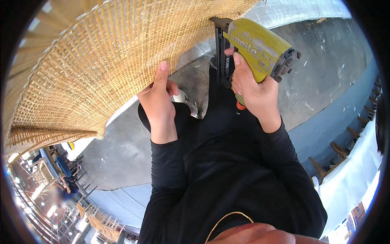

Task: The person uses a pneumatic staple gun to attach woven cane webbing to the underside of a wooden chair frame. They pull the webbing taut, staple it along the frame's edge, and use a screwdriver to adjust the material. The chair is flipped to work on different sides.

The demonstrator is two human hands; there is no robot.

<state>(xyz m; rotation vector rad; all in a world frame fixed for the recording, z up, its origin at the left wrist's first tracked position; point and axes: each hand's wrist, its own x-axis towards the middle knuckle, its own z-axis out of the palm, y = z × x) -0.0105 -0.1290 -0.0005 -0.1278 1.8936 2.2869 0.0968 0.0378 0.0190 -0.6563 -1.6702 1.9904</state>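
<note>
A wide sheet of tan woven cane webbing (101, 61) curves across the upper left. At its near edge is my left hand (157, 101), with the thumb stretched up over the weave and the fingers curled in at the border. How far the fingers reach behind the sheet is hidden. My right hand (258, 91) is wrapped round the handle of a yellow-green air nail gun or stapler (260, 44); which kind, I cannot tell. Its dark nose end meets or nearly meets the webbing's right edge. An orange and metal fitting (240, 106) sticks out below the grip.
Grey floor (313, 77) lies beyond the gun and under the sheet. Clear plastic sheeting (304, 12) runs along the top. Wooden chair frames (101, 221) stand at the lower left, with wooden legs (339, 150) and white covering (345, 195) at the right. A blurred person (61, 196) is far left.
</note>
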